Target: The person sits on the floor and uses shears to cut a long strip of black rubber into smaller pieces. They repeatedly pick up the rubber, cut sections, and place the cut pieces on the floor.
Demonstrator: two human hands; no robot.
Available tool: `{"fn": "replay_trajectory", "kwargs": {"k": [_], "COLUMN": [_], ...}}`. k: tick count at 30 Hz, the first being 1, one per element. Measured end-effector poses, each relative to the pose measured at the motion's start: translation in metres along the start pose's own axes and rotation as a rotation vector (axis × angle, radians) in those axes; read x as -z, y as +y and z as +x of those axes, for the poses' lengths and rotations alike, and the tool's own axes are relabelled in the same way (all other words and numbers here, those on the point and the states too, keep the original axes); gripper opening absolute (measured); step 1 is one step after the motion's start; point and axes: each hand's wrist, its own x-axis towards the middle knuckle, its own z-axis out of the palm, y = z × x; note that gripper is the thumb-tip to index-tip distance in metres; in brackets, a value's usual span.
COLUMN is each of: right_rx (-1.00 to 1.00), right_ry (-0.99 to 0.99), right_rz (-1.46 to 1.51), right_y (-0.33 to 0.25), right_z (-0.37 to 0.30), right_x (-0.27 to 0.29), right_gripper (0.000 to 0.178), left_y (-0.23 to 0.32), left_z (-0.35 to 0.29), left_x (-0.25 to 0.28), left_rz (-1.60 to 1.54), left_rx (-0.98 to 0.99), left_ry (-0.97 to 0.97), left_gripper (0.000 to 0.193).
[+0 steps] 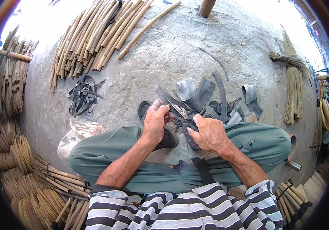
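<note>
Scissors (pixel 182 112) with dark wrapped handles are in my right hand (pixel 212 135), its fingers closed round the handles. Their metal blades point up and left, toward my left hand (pixel 155 122). There my thumb and fingers pinch a dark grey rubber strip (pixel 163 93), whose free end sticks out beyond the fingertips. The blades lie against or close to the strip; whether they are cutting into it I cannot tell. Just beyond my hands, wide pieces of rubber sheet (pixel 203 94) and narrower offcuts lie on the floor. A black strap (pixel 202 170) rests across my lap.
Bamboo poles (pixel 91 40) lie at the far left, near a tangle of black strips (pixel 84 96). A whitish sack (pixel 84 132) sits by my left knee. Coiled bundles (pixel 22 153) and brooms fill the left side. A tied straw bundle (pixel 292 84) lies at right.
</note>
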Motion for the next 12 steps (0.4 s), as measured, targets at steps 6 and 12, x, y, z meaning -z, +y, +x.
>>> {"fn": "replay_trajectory", "kwargs": {"k": [6,12], "right_rx": [0.015,0.085], "right_ry": [0.018,0.128], "right_rz": [-0.065,-0.154], "right_y": [0.003,0.006], "right_z": [0.001,0.001], "right_x": [-0.004,-0.008], "right_gripper": [0.042,0.047], "left_y": [0.006,-0.009], "left_z": [0.009,0.003], "left_x": [0.008,0.005], "left_rz": [-0.106,-0.003], "left_rx": [-0.013,-0.068], "left_ry": [0.086,-0.01], "left_gripper": [0.002,0.019]}}
